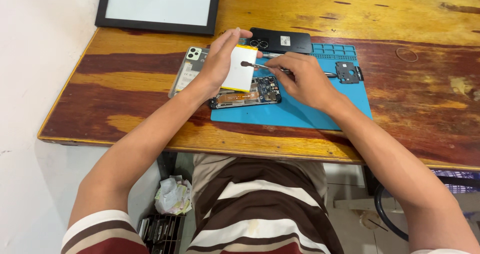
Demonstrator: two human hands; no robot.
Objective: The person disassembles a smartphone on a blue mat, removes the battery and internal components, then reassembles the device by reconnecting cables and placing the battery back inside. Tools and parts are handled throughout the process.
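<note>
Landmark: we place everything by the blue work mat [300, 115], which lies flat on the wooden table [400, 134].
Opened phone: the opened phone [246, 95] rests on the mat's near left corner, face down with its circuit boards exposed to us.
Left hand: our left hand [218, 59] grips a flat white battery [241, 68] by its edge, fingers closed around it, and holds it tilted up just above the phone, we judge so that its face meets the brush.
Right hand: our right hand [300, 79] pinches a small brush [260, 66] over the mat's middle, fingers together on the handle; the dark bristle tip touches the battery's face.
Loose part: a small black cover plate [348, 72] sits on the mat's far right area, apart from the hands.
Back cover: a black back cover [281, 39] lies at the mat's far edge.
Clear case: a transparent case [186, 70] lies left of the mat.
Frame: a black-framed white board [158, 5] lies beyond the mat, at the table's far left.
</note>
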